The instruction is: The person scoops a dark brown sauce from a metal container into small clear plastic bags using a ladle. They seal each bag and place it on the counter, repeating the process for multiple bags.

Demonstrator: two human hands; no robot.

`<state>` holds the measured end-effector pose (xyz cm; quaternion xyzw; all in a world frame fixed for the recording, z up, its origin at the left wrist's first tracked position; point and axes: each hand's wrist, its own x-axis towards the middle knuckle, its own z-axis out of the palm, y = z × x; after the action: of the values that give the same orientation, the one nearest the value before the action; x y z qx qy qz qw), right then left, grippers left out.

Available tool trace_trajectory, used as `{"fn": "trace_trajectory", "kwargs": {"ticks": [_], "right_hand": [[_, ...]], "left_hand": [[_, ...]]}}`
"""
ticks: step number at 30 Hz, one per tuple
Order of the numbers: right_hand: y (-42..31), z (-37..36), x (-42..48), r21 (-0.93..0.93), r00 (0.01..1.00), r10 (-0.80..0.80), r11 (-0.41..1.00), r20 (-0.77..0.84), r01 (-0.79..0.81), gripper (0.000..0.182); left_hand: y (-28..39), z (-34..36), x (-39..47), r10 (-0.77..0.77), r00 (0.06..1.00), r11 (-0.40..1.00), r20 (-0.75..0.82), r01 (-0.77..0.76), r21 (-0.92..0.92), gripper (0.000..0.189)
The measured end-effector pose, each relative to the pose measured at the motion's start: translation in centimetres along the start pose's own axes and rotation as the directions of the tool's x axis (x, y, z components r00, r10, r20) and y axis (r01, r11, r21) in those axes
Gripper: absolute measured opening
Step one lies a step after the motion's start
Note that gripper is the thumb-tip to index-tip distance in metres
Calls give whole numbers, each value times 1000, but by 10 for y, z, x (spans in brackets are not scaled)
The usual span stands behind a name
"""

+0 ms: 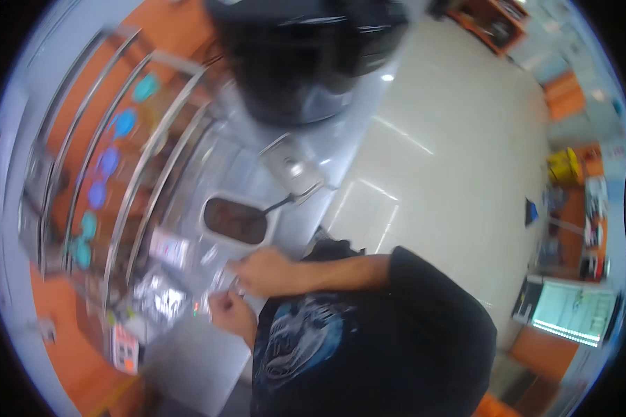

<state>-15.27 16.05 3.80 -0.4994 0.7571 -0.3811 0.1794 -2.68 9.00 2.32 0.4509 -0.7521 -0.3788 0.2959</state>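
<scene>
Motion blur softens both hands over the steel counter [318,208]. My right hand [268,272] has its fingers bent down at a small piece of clear plastic [216,281]. Just below it in the picture, my left hand [232,313] curls its thumb and fingers close to the same piece; blur hides whether it grips it. Beyond my right hand, an oval metal-rimmed opening [274,221] holds dark brown contents, and a dark utensil handle [279,205] slants out of it. A rectangular steel lid [292,167] lies beside the opening.
A large black round vessel [308,68] stands on the counter. Along the wall, a steel-railed rack [130,203] fronts containers with coloured lids [125,123]. Crumpled shiny wrapping [161,297], a white printed box [168,248] and a pale flat panel [193,359] lie near my hands.
</scene>
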Motion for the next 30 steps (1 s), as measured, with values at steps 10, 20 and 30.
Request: {"fn": "trace_trajectory", "kwargs": {"ticks": [10,20,30], "right_hand": [[-2,-13,5,625,988,-150,767,-48,147,23],[15,-2,-1,718,990,-13,690,140,-92,11],[9,-8,5,929,975,47,299,216,-220,9]], "left_hand": [[31,-30,24,-361,877,603,317,479,-638,4],[29,-47,27,-264,898,668,353,434,-604,3],[18,-45,37,54,962,907,267,64,-416,5]]}}
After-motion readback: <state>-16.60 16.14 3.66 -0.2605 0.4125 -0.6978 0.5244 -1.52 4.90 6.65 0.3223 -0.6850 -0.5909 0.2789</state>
